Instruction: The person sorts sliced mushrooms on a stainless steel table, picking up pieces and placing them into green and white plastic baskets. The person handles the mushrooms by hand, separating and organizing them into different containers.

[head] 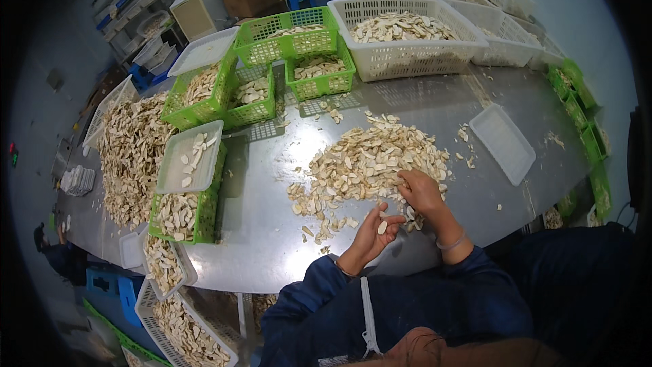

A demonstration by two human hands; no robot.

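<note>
A loose heap of pale dried slices (377,155) lies on the stainless steel table (265,214) before me. My left hand (371,234) is turned palm up at the heap's near edge. A pale oval slice (382,228) rests on its curled fingers. To its right, my right hand (424,193) reaches down with bent fingertips against the heap's near right side. Whether those fingertips pinch a slice is hidden. A few slices (412,219) lie just below the right hand, and small scattered pieces (326,229) lie left of my left hand.
Green baskets of slices (249,112) and a large white basket (412,58) line the table's far side. Left stand another green basket (204,224), topped by a white tray (168,173), and a tall slice pile (135,163). An upturned white tray (503,142) lies right. Another person (63,260) is far left.
</note>
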